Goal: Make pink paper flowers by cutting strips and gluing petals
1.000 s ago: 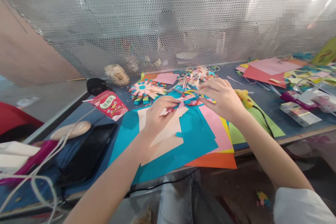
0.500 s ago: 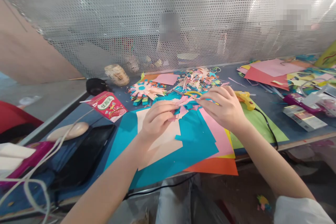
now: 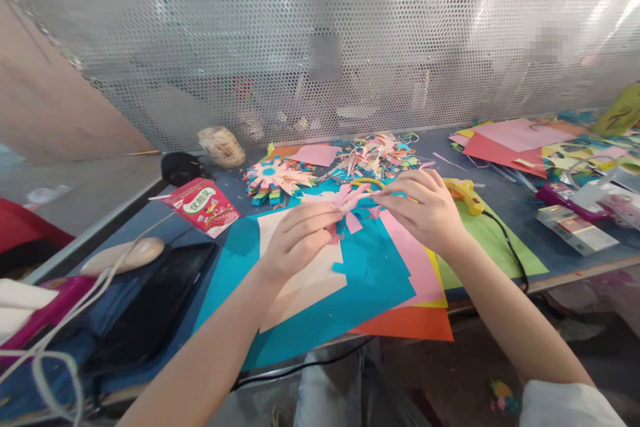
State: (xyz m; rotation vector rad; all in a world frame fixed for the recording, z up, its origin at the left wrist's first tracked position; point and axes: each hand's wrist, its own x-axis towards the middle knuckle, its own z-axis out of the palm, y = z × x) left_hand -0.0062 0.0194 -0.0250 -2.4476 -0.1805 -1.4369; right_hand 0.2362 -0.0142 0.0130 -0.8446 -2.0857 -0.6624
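Note:
My left hand point(image 3: 303, 233) pinches a pink fringed paper flower point(image 3: 354, 197) above the coloured sheets. Opposite it, my right hand point(image 3: 423, 207) has its thumb and fingers pressed together at the flower's right side, on a petal strip as far as I can see. Below both hands lie a blue paper sheet point(image 3: 373, 280) and a pale peach sheet point(image 3: 300, 293). Just behind the flower are scissors with yellow handles point(image 3: 367, 183). A finished-looking layered paper flower point(image 3: 273, 175) sits to the back left.
Paper scraps point(image 3: 377, 155) are heaped at the back. A yellow glue gun point(image 3: 464, 193) with a black cord rests on a green sheet point(image 3: 510, 247). To the left are a red drink carton point(image 3: 203, 207), a mouse point(image 3: 125, 257) and a black phone point(image 3: 155, 307). A perforated metal screen point(image 3: 375, 33) stands behind.
The pink flower has turned, so more of its petals show between my hands. Both hands stay nearly in place; the whole view has shifted slightly.

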